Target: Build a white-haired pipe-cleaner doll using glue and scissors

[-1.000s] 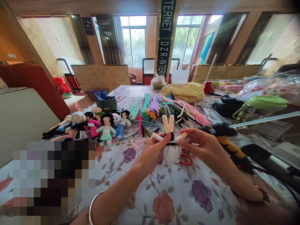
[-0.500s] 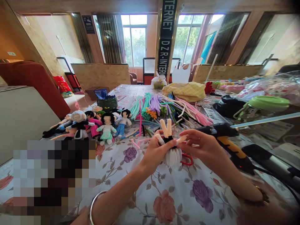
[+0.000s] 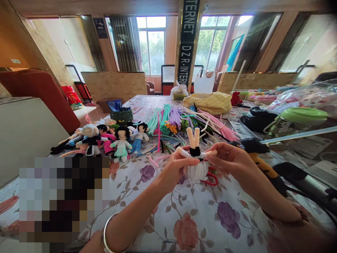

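Observation:
A small pipe-cleaner doll (image 3: 196,165) with a white ribbed skirt, a black waist and two cream legs pointing up is held upside down over the flowered tablecloth (image 3: 200,218). My left hand (image 3: 177,168) pinches its cream arm on the left side. My right hand (image 3: 228,158) pinches the other arm on the right. A red loop (image 3: 212,179), maybe scissor handles, lies on the cloth just under the doll.
Several finished dolls (image 3: 110,140) lie at the left. A heap of coloured pipe cleaners (image 3: 179,121) lies behind the hands. A yellow-and-black glue gun (image 3: 259,158) lies at the right, a yellow cloth bag (image 3: 207,102) farther back, and a green-lidded jar (image 3: 297,117) at the far right.
The doll was tilted and pressed between both hands half a second ago. Now it stands straighter and a little higher, with both arms pulled out sideways.

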A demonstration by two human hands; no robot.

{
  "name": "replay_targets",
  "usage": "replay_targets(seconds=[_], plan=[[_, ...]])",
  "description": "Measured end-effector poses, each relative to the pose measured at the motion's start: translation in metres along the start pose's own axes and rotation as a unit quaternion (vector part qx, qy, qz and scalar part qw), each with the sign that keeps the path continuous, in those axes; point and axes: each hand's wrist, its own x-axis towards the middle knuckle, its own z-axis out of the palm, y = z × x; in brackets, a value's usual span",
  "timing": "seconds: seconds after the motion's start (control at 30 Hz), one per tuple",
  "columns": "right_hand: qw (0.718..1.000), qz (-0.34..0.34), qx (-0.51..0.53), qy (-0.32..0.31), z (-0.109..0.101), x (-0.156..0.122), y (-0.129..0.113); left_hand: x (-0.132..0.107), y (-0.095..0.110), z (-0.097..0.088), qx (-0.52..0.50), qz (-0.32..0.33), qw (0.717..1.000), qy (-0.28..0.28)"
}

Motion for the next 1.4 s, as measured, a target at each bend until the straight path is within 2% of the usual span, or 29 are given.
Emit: replay_targets(seconds=[0.07,0.13,0.27,0.4,0.73,0.93,1.23,1.4], plan=[[1.000,0.015,0.010,0.016,0.001,-0.001,-0.003,-0.001,0.001,0.000,0.015,0.005,0.999,-0.040],[0.999,0.027,0.018,0.029,0.002,-0.002,-0.005,-0.002,0.001,0.001,0.029,0.008,0.998,-0.055],[0.998,0.025,0.035,0.041,0.005,-0.003,-0.006,-0.002,0.000,0.002,0.032,0.017,0.999,-0.032],[0.998,0.011,0.044,0.053,0.006,-0.004,-0.005,-0.002,-0.001,0.002,0.023,0.043,0.998,-0.035],[0.998,0.026,0.049,0.035,0.001,-0.002,-0.001,-0.002,-0.004,0.001,0.064,0.058,0.995,-0.054],[0.994,0.078,0.078,0.015,0.000,0.000,-0.003,-0.005,-0.001,0.002,0.103,0.066,0.991,-0.056],[0.997,0.051,0.048,0.016,0.000,-0.001,-0.004,-0.004,-0.003,-0.001,0.093,0.048,0.992,-0.070],[0.999,0.036,-0.019,-0.027,-0.006,0.002,-0.003,-0.004,-0.002,-0.001,0.092,0.043,0.993,-0.059]])
